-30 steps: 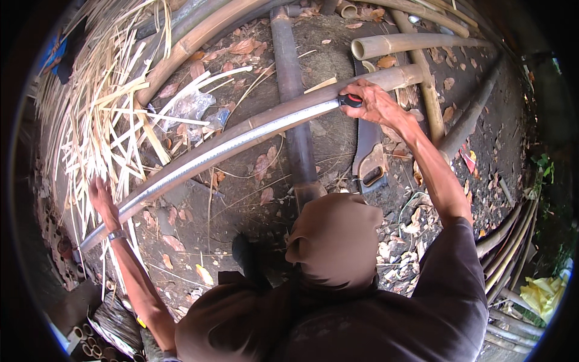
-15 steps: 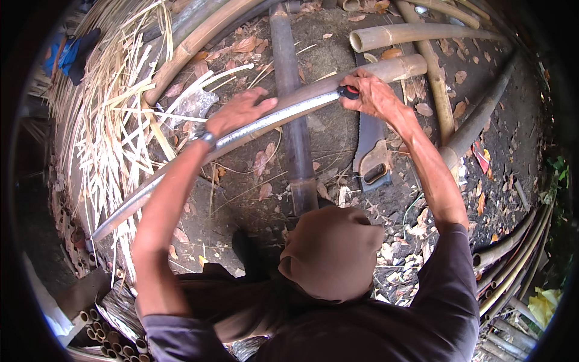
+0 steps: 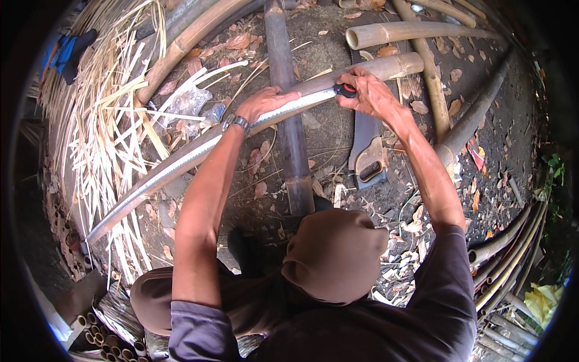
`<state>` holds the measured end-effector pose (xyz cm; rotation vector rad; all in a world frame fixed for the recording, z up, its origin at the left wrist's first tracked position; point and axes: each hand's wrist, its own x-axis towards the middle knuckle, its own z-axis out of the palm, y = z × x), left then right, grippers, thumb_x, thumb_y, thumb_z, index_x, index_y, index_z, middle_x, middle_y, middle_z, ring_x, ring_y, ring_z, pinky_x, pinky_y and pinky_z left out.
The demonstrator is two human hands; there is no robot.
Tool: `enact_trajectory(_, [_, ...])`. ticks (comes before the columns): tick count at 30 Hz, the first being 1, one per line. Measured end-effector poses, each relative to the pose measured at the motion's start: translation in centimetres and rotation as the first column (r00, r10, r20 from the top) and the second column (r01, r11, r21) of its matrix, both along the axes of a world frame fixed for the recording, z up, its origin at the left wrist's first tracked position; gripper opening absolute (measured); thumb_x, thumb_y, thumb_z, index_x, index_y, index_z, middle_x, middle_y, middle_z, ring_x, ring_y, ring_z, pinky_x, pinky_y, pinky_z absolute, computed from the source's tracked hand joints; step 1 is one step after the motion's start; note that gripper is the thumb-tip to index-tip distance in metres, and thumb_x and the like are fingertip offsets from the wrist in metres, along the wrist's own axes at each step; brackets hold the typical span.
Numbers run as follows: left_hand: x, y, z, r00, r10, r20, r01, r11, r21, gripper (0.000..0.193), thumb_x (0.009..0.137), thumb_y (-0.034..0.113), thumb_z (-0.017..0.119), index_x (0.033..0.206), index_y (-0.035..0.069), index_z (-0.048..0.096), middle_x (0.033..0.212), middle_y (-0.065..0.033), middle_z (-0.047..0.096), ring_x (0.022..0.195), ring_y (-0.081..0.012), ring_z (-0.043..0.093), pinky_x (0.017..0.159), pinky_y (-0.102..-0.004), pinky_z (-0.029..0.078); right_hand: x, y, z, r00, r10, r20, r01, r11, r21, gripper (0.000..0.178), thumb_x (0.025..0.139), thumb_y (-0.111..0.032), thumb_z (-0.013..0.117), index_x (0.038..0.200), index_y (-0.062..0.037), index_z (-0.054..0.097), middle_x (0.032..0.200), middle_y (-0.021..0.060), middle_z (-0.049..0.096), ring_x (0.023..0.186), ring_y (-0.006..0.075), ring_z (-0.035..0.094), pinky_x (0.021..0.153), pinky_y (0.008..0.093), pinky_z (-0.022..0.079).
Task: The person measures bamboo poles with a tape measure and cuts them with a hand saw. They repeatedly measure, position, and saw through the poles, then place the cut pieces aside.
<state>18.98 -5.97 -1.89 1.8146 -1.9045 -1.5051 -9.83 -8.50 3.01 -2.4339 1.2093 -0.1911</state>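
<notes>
A long bamboo pole (image 3: 403,65) lies slantwise in front of me, across a darker bamboo pole (image 3: 296,154). My right hand (image 3: 373,95) grips the black and red case of a tape measure (image 3: 344,90) near the pole's far right end. The white tape blade (image 3: 181,161) runs out along the pole toward its near left end. My left hand (image 3: 265,104) lies on the pole and blade with its fingers stretched out, left of the case, partly covering the tape. A watch (image 3: 239,123) circles my left wrist.
A handsaw (image 3: 368,161) lies on the ground below my right hand. Pale bamboo strips (image 3: 114,151) and a clear plastic bag (image 3: 188,101) are at left. Another cut bamboo pole (image 3: 416,35) lies beyond my right hand, with stacked poles (image 3: 512,259) at lower right.
My left hand has slid rightward and up along the pole, nearer the tape case, and now rests on the blade. My right hand still holds the case in about the same place.
</notes>
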Motion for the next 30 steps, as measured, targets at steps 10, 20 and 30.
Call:
enact_trajectory(10, [-0.3, 0.0, -1.4, 0.995, 0.099, 0.021, -0.097, 0.991, -0.088, 0.107, 0.071, 0.086, 0.049, 0.131, -0.002, 0.057, 0.145, -0.0248, 0.044, 0.135, -0.0399, 0.041, 0.113, -0.0397, 0.031, 0.3, -0.7, 0.7, 0.999, 0.011, -0.053, -0.012, 1.0, -0.003, 0.045, 0.08, -0.03, 0.07, 0.116, -0.0035, 0.062, 0.11, 0.0218, 0.058, 0.096, 0.0388, 0.062, 0.084, 0.046, 0.052])
enact_trajectory(20, [-1.4, 2.4, -3.3, 0.948, 0.159, 0.276, -0.107, 0.975, -0.196, 0.094, 0.076, 0.08, 0.047, 0.133, 0.006, 0.056, 0.139, -0.0183, 0.051, 0.133, -0.0418, 0.04, 0.107, -0.0641, 0.023, 5.5, 11.8, -0.2, 0.99, 0.084, 0.117, -0.116, 0.948, 0.296, 0.034, 0.081, -0.017, 0.067, 0.111, -0.0012, 0.065, 0.091, 0.0204, 0.063, 0.076, 0.0357, 0.062, 0.069, 0.0425, 0.05])
enact_trajectory(30, [-2.6, 3.7, -2.1, 0.96, 0.204, 0.193, -0.156, 0.959, -0.238, 0.091, 0.08, 0.071, 0.048, 0.136, -0.001, 0.049, 0.141, -0.0242, 0.046, 0.136, -0.0425, 0.036, 0.109, -0.0633, 0.021, 3.4, 14.2, -6.2, 0.988, 0.156, -0.013, -0.156, 0.987, 0.043, 0.033, 0.081, -0.019, 0.068, 0.11, -0.0038, 0.064, 0.089, 0.0209, 0.06, 0.081, 0.0385, 0.061, 0.073, 0.0488, 0.05])
